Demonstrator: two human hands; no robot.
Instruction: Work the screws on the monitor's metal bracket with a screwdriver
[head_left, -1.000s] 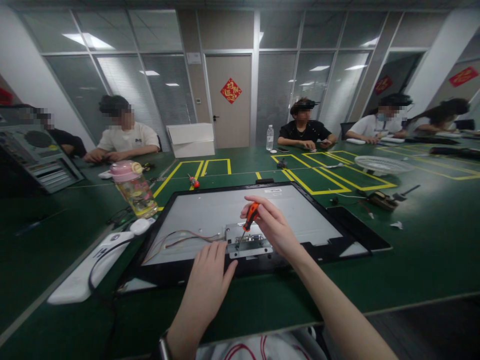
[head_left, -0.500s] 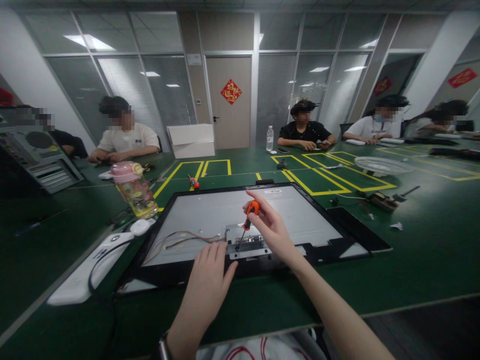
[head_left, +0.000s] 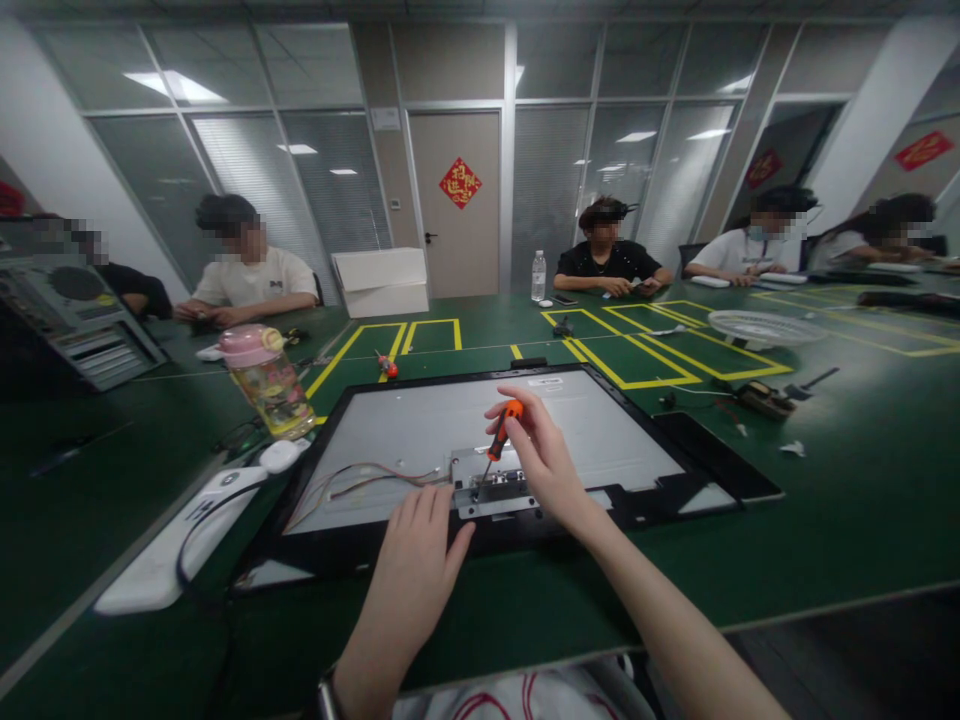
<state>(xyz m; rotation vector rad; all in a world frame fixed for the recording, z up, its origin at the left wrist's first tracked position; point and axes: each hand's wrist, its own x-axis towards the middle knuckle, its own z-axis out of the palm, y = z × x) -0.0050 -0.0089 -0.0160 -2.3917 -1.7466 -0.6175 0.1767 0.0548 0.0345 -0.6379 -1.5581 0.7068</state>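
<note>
A flat display panel (head_left: 420, 420) with a black frame lies back side up on the green table in front of me. My right hand (head_left: 541, 455) grips an orange and black screwdriver (head_left: 505, 430), tilted, its tip down on a metal bracket (head_left: 491, 492) near the panel's close edge. Flat on the frame, just left of the bracket, rests my left hand (head_left: 420, 535), with thumb apart from the fingers. Thin wires (head_left: 375, 472) run from the bracket area toward the panel's left side. The screw under the tip is too small to make out.
A white power strip (head_left: 184, 540) and a pink-lidded bottle (head_left: 266, 380) stand left of the panel. Beyond it lies a small red-handled tool (head_left: 388, 366). A black slab (head_left: 712, 455) touches the right side. Several people sit across the table, near a white box (head_left: 381, 280).
The fingers of my right hand have curled and shifted slightly around the screwdriver's handle, which has moved a little to the right at its top. My left hand stays in place.
</note>
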